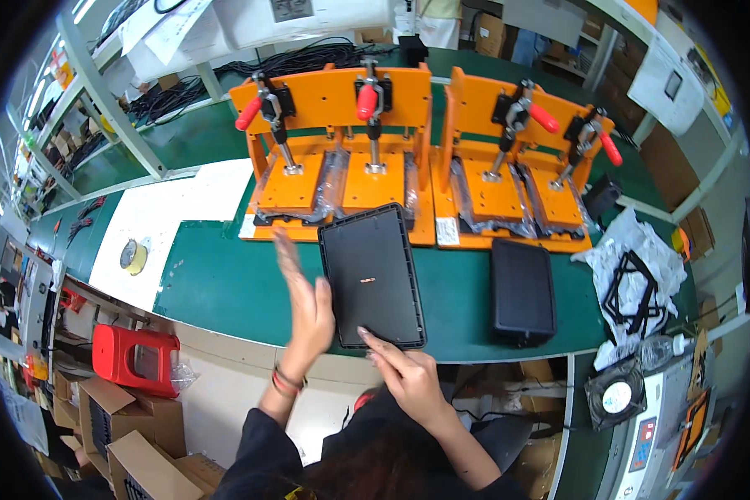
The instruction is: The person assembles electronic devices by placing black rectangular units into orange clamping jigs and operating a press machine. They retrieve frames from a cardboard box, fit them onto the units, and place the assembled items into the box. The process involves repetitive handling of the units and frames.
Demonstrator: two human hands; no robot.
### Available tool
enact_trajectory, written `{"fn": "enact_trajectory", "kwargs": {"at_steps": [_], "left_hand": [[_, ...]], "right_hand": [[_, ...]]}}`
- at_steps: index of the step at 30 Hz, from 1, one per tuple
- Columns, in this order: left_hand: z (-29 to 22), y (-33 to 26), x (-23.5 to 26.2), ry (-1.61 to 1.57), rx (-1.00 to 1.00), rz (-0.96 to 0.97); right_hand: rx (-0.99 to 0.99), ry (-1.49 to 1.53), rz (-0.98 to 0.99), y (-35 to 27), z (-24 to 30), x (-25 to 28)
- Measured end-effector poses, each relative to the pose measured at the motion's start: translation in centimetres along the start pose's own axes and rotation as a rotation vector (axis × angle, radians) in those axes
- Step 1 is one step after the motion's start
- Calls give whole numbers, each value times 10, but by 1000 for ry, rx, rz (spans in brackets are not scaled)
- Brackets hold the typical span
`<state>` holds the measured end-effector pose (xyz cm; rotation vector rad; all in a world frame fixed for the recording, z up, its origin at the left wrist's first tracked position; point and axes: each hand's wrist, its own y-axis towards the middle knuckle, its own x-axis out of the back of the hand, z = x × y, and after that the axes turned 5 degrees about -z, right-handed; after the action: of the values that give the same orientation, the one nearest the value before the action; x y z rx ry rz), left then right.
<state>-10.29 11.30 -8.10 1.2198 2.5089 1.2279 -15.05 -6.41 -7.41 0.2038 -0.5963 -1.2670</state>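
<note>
A black rectangular plastic cover [373,275] with a notched raised rim is in front of me, its far end overlapping the base of an orange fixture. My right hand [412,379] has it by the near edge: the index finger lies on its face, and the thumb seems to be under the edge. My left hand [308,312] stands on edge along the cover's left side, fingers straight and thumb close to the rim. I cannot tell whether the cover lies fully on the green bench [225,287].
Two orange clamp fixtures [342,158] with red-handled toggle clamps stand behind the cover. A black case [522,292] sits to the right, near black frames [629,287] on plastic wrap. A wire spool [133,257] is at left. A red stool [133,358] stands below the bench.
</note>
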Motion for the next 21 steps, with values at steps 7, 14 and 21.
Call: {"fn": "enact_trajectory", "kwargs": {"at_steps": [7,14,21], "left_hand": [[97,222,-23,242,-692,-380],[80,278,-26,380,-861,-575],[39,292,-22,733,-650,-486]], "right_hand": [[-274,109,25,4,-17,-16],[-350,179,146,1,-26,-31],[-357,338,225,30,-40,-67]]}}
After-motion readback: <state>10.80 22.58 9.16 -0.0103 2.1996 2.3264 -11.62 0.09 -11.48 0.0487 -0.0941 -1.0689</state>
